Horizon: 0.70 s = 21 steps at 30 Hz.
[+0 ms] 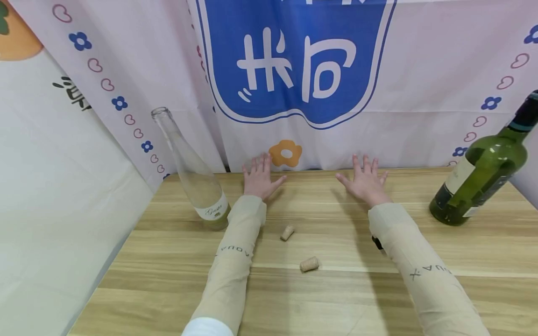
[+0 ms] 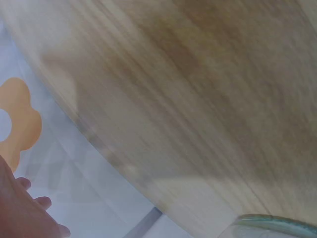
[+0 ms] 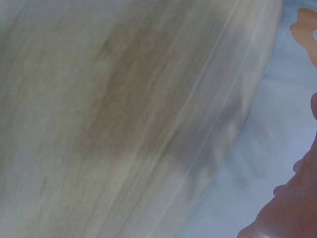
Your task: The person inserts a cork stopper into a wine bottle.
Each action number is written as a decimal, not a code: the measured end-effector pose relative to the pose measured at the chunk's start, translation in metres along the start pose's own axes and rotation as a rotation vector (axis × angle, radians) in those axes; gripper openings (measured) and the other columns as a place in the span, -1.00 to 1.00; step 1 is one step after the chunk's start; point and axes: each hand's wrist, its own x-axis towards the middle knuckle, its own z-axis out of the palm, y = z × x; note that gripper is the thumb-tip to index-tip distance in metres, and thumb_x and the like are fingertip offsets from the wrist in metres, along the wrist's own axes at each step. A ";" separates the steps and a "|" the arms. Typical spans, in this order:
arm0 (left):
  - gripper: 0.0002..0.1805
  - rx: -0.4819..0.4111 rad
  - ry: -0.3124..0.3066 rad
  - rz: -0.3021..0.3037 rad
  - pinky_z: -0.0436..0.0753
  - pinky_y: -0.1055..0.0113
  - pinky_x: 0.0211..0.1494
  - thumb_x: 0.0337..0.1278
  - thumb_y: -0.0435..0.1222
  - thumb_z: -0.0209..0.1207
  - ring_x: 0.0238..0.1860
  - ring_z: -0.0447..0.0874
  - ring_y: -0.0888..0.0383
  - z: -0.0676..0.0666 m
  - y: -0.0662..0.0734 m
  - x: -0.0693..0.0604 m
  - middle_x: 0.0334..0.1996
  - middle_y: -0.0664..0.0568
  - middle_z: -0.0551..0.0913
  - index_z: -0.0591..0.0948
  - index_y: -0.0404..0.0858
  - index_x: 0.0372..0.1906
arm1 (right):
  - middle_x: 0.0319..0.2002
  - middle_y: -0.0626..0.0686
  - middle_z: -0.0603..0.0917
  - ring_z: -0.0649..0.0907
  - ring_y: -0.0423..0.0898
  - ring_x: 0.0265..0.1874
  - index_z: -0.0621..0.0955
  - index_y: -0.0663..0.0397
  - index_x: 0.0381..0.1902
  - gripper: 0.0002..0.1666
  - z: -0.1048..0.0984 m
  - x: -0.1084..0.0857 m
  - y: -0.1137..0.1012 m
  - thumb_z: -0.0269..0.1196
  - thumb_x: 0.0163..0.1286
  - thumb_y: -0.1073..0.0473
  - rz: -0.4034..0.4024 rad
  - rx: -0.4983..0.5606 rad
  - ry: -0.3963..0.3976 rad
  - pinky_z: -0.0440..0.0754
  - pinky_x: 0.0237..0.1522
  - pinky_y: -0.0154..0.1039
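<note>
Both hands are spread with nothing in them at the table's far edge. The left hand (image 1: 259,181) has its fingertips toward the printed cloth, right of a clear glass bottle (image 1: 194,175) without a stopper. The right hand (image 1: 366,183) lies further right, its thumb pointing left. Between the forearms are two corks, one cork (image 1: 287,233) nearer the left sleeve and another cork (image 1: 309,264) closer to the front. A green bottle (image 1: 479,175) with a dark top stands at the right. Part of the left hand (image 2: 25,210) and of the right hand (image 3: 292,203) shows at the wrist views' edges.
The wooden table (image 1: 168,261) ends at a hanging cloth (image 1: 319,149) with a blue print. Another pale cloth (image 1: 63,186) hangs along the left side. A small black object (image 1: 377,242) is partly hidden by the right sleeve. The clear bottle's rim (image 2: 277,222) shows low in the left wrist view.
</note>
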 end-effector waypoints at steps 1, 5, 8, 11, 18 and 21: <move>-0.05 0.004 -0.003 0.001 -0.22 -0.16 0.35 0.13 0.32 -0.24 0.41 -0.26 -0.09 0.000 0.000 0.000 0.43 -0.02 -0.27 -0.23 -0.13 0.43 | 0.36 0.36 -0.36 -0.39 0.35 0.28 -0.25 0.15 0.41 0.11 0.000 0.001 0.000 -0.32 0.23 -0.52 -0.002 0.002 0.003 -0.42 0.10 0.45; -0.07 -0.047 0.002 0.043 -0.16 -0.17 0.35 0.16 0.28 -0.21 0.40 -0.19 -0.10 -0.002 0.000 0.000 0.42 -0.08 -0.16 -0.17 -0.19 0.43 | 0.38 0.36 -0.21 -0.25 0.34 0.32 -0.15 0.19 0.41 0.09 -0.001 0.003 -0.001 -0.25 0.24 -0.49 -0.024 0.023 0.089 -0.33 0.14 0.44; -0.15 -0.115 0.040 0.113 -0.03 -0.11 0.35 0.23 0.19 -0.17 0.37 -0.02 -0.09 -0.007 0.002 -0.001 0.38 -0.16 0.04 -0.02 -0.29 0.40 | 0.36 0.35 -0.02 -0.06 0.29 0.33 -0.02 0.26 0.38 0.00 -0.003 0.004 -0.006 -0.12 0.29 -0.37 -0.058 0.062 0.181 -0.18 0.22 0.35; -0.26 -0.140 0.074 0.178 0.16 0.01 0.32 0.27 0.13 -0.16 0.27 0.22 -0.06 -0.016 0.006 -0.005 0.24 -0.19 0.30 0.17 -0.34 0.31 | 0.32 0.35 0.08 0.06 0.27 0.30 0.06 0.32 0.35 -0.09 -0.008 0.001 -0.019 -0.01 0.32 -0.23 -0.091 0.111 0.208 -0.06 0.26 0.26; -0.50 -0.182 0.101 0.256 0.49 0.18 0.07 0.27 -0.01 -0.04 -0.02 0.51 0.01 -0.056 0.008 -0.029 -0.02 -0.09 0.54 0.41 -0.32 0.09 | 0.25 0.34 0.23 0.23 0.28 0.22 0.20 0.39 0.27 -0.18 -0.015 -0.006 -0.060 0.10 0.28 -0.10 -0.166 0.196 0.196 0.15 0.24 0.15; -0.55 -0.224 0.128 0.264 0.49 0.17 0.07 0.27 -0.05 -0.02 -0.01 0.52 0.00 -0.073 0.002 -0.045 -0.01 -0.10 0.56 0.46 -0.32 0.06 | 0.22 0.34 0.29 0.27 0.26 0.20 0.23 0.40 0.25 -0.21 -0.015 -0.009 -0.076 0.12 0.28 -0.07 -0.213 0.210 0.188 0.20 0.23 0.10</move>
